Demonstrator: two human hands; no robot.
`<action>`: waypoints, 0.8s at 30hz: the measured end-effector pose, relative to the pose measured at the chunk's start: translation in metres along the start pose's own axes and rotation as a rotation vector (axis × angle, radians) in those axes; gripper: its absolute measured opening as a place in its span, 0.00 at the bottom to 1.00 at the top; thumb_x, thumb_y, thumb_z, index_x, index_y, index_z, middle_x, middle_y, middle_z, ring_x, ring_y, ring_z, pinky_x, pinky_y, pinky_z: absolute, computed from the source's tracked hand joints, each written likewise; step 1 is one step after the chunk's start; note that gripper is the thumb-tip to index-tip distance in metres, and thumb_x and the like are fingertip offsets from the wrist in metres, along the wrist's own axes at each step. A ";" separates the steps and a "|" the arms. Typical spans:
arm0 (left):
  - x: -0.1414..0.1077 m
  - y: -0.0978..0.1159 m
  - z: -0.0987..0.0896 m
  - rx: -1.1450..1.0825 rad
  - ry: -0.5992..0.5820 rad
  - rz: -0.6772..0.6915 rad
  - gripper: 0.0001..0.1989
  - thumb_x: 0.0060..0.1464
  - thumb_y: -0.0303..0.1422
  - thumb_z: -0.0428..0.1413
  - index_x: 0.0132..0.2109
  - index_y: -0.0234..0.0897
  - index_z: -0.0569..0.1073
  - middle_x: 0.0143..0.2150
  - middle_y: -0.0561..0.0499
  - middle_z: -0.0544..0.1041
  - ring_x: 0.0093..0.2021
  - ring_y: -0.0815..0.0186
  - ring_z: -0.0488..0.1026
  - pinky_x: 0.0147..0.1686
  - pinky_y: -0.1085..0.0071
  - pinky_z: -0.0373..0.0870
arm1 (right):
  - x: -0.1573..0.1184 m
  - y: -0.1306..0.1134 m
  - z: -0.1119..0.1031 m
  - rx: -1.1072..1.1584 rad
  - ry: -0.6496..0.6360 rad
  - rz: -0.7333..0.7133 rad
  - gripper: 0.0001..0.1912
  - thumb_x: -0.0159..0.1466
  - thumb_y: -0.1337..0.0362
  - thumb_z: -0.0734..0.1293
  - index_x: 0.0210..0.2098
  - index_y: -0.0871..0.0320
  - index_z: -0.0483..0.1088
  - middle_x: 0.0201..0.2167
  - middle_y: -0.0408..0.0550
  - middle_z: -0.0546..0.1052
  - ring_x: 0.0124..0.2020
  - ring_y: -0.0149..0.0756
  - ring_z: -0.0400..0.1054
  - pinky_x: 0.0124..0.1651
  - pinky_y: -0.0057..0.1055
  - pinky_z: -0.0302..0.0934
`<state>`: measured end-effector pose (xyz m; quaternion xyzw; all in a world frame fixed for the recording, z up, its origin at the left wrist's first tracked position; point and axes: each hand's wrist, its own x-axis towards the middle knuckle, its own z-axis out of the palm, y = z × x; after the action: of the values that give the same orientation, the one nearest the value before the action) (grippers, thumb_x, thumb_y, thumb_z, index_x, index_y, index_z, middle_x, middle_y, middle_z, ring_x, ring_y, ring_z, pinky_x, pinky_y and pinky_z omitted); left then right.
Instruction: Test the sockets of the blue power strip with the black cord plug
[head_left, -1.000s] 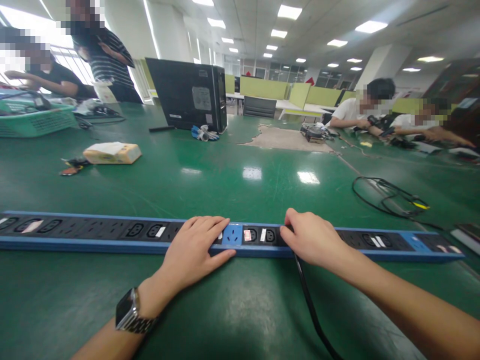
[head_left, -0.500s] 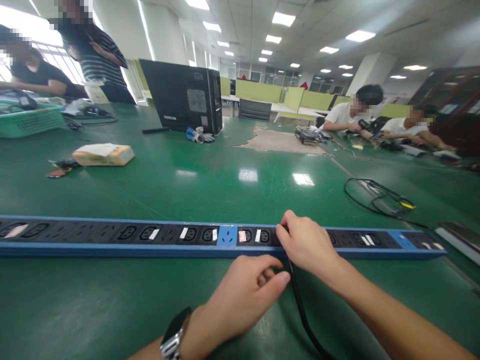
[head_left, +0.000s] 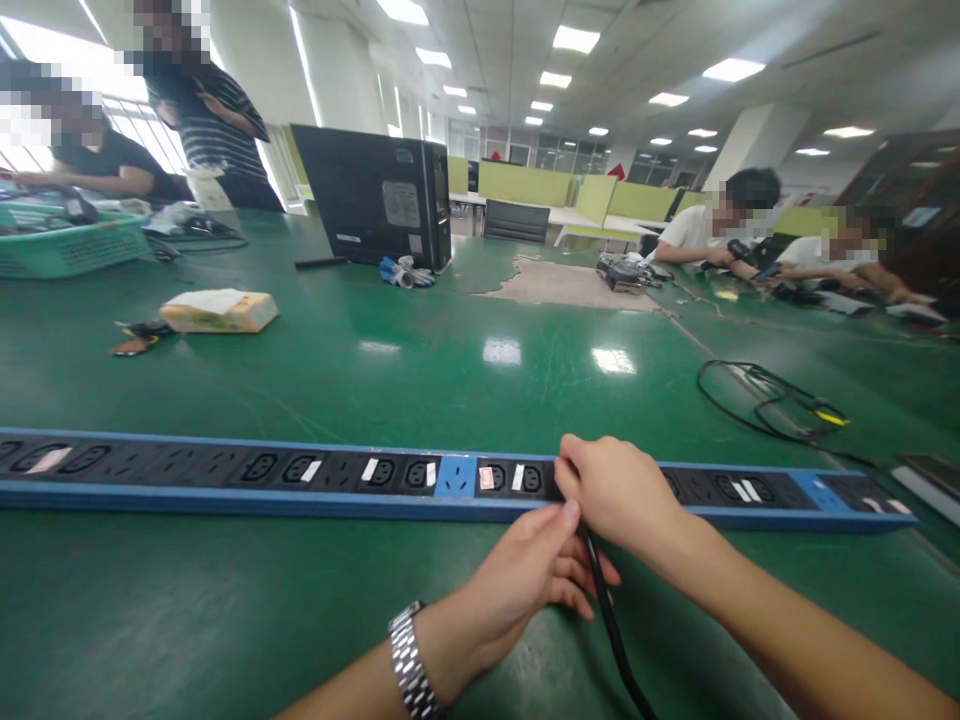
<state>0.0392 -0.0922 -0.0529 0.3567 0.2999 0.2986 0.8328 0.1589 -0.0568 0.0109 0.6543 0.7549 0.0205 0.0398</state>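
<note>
A long blue power strip [head_left: 315, 505] with black outlet faces lies across the green table in front of me. Over its middle, my right hand [head_left: 619, 490] is closed on the end of a black power cord [head_left: 609, 610], against the outlets. The hand hides that end, so whether it sits in an outlet does not show. The rest of the cord runs down toward me. Just below, my left hand [head_left: 529, 565] is turned partly palm up, its thumb near the right fingers. Its other fingers are apart and reach behind the cord without gripping it.
A coiled black cable [head_left: 772, 405] lies at the right, beyond the strip. Farther back are a tissue pack [head_left: 221, 312], a black computer case [head_left: 375, 195], gloves [head_left: 406, 272] and a green basket [head_left: 82, 250]. Several people sit or stand around the table.
My left hand has turned over from palm down and moved right, its fingers now behind the cord. My right hand stays on the cord's end. The view has shifted slightly.
</note>
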 end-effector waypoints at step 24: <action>0.009 0.007 0.024 0.000 0.095 0.078 0.17 0.58 0.43 0.50 0.36 0.32 0.70 0.25 0.50 0.74 0.24 0.69 0.72 0.27 0.74 0.66 | 0.016 0.041 0.054 0.164 0.208 0.151 0.22 0.67 0.53 0.55 0.22 0.54 0.70 0.26 0.45 0.76 0.28 0.33 0.67 0.28 0.30 0.44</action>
<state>0.0597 -0.0920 -0.0369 0.3535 0.3251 0.3473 0.8055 0.2021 -0.0361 -0.0399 0.7046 0.7027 0.0296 -0.0938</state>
